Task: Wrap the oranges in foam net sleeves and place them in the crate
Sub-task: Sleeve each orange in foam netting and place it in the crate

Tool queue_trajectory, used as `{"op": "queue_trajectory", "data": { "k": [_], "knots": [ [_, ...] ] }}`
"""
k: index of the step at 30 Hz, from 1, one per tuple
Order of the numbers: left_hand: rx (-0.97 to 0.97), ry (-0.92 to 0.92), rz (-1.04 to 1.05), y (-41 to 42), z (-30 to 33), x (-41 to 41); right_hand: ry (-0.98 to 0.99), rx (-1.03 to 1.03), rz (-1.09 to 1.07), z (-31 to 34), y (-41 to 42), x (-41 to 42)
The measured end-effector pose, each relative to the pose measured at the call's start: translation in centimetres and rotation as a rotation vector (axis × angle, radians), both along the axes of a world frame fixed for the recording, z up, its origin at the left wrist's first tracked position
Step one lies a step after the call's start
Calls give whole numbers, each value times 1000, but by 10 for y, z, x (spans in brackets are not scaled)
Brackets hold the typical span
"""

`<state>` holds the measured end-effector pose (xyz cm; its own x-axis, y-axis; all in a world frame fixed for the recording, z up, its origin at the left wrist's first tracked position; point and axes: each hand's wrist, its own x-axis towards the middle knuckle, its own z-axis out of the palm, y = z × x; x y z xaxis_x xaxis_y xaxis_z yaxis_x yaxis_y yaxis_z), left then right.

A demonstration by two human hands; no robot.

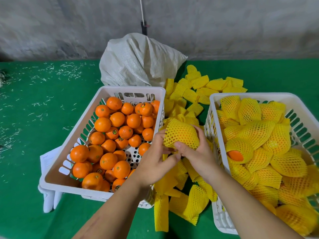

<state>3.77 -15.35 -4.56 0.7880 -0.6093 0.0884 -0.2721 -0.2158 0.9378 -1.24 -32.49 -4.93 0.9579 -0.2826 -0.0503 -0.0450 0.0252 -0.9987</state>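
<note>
Left hand (pixel 156 163) and right hand (pixel 198 152) gripping netted orange (pixel 181 134), fingertips hidden beneath, right crate (pixel 214 99) cut off

- the table cover (pixel 43 104) is bright green, flecked with short pale shreds
- the loose oranges (pixel 112 135) are deep orange, some with small round dark stickers
- their crate (pixel 57 180) is white, with slotted walls and a floor of round holes
- the foam net sleeves (pixel 195 87) piled between the crates are yellow, in a diamond mesh pattern
- the sleeve being held (pixel 181 133) is yellow mesh with orange showing through
- the right crate (pixel 214 107) is white; its wrapped fruit (pixel 259 135) shows yellow mesh over orange
- the sack (pixel 136 61) is off-white, finely woven
- the wall (pixel 69 23) is mottled grey
</note>
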Motion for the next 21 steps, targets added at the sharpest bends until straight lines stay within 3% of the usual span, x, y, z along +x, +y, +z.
{"op": "queue_trajectory", "data": {
  "k": [2, 5, 8, 12, 15, 19, 21],
  "knots": [
    [-115, 131, 56, -1, 7, -2, -32, -24, 15, 5, 2, -3],
    [-196, 231, 146, -3, 17, -1, -123, -238, 105, 7, 7, -16],
    [-183, 289, 98, -8, 26, 0, -241, -454, -80, 5, 4, -21],
    [-249, 445, 136, -18, 25, -7, -307, -533, -198, 1, -4, -16],
    [-293, 503, 191, -27, 19, -15, -285, -360, -246, 8, -3, -18],
    [-295, 302, 345, -49, 9, -36, -64, 69, -228, 21, 24, -31],
    [-338, 185, 377, -62, 5, -44, 7, 248, -342, 18, 34, -38]
  ]
}}
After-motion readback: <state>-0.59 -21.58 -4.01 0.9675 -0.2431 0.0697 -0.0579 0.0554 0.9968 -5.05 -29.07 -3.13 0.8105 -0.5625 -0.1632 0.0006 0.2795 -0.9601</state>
